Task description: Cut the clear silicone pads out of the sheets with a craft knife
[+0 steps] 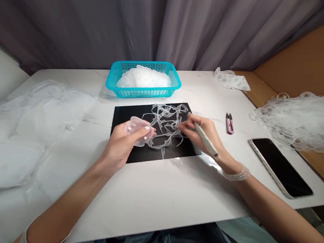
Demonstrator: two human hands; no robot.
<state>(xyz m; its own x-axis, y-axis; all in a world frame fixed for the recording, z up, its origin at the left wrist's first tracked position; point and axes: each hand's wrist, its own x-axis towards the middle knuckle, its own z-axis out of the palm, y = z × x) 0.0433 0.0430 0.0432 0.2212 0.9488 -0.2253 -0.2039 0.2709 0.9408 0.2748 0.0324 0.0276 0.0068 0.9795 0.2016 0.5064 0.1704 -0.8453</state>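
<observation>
The fingers of the left hand (147, 128) are curled around a translucent pale pink piece (140, 130), clenching it just above a black sheet (124, 117). The right hand (197, 131) is closed on a slim white pen (206, 142) (a red band shows near its lower end), and its fingertips (183, 124) reach into a tangle of clear strips (165, 127), which sprawls over the sheet and trails past its near edge.

The sheet lies square in the middle of a white marble-look table (157, 192), with bare tabletop along its near side, where both forearms cross. A teal plastic basket (144, 93), heaped with white translucent material (143, 77), stands just behind the sheet, leaving only a narrow gap. Pink thread snips (229, 123) lie near the right hand, and a phone (279, 167) sits further right, face up. Beyond it, a mound of clear loops (305, 123) spills over the table's right edge onto a tan board (296, 55). Clear sheeting (36, 126) covers the left side of the table, and a grey curtain (152, 23) closes off the back.
</observation>
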